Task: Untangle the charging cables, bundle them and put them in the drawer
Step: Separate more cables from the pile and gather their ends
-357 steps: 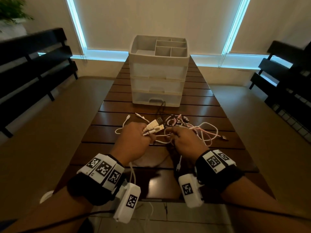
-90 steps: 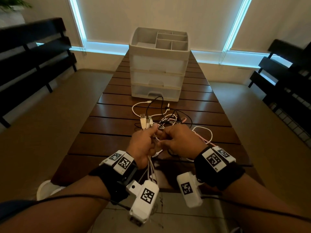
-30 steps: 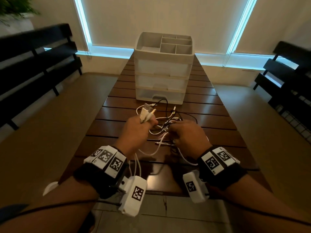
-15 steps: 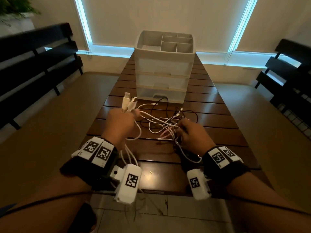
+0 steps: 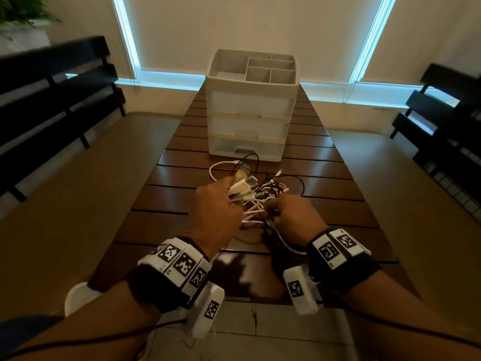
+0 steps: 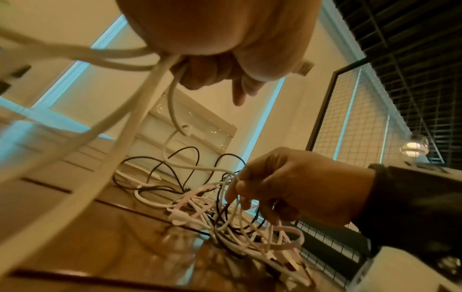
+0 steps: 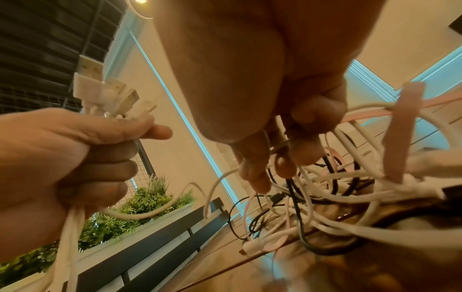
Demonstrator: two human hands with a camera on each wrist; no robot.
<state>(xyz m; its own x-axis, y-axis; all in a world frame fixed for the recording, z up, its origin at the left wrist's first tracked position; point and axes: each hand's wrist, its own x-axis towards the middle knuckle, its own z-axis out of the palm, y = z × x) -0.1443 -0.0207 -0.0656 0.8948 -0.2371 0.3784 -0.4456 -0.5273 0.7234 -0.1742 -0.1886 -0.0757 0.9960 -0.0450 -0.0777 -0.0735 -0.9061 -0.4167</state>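
1. The left hand (image 5: 213, 207) was a closed fist gripping a sheaf of white cables, their USB plugs (image 5: 243, 185) fanning out above the thumb and the cords trailing down below the palm.
2. The right hand (image 5: 294, 217) had its fingers curled into the tangle of charging cables (image 5: 263, 201), pinching several white, pink and black strands.
3. The tangle lay on the wooden counter (image 5: 166, 196) between the two hands and spread towards the far side, with a white loop (image 5: 218, 168) and a black loop (image 5: 251, 158) reaching close to the drawer unit.
4. The drawer unit (image 5: 250, 108), white plastic with three stacked drawers and a divided tray on top, stood on the counter beyond the cables; all three drawers looked closed.
5. Dark slatted benches (image 5: 54, 82) stood on both sides of the counter, and a green plant (image 5: 18, 9) sat at the far left.
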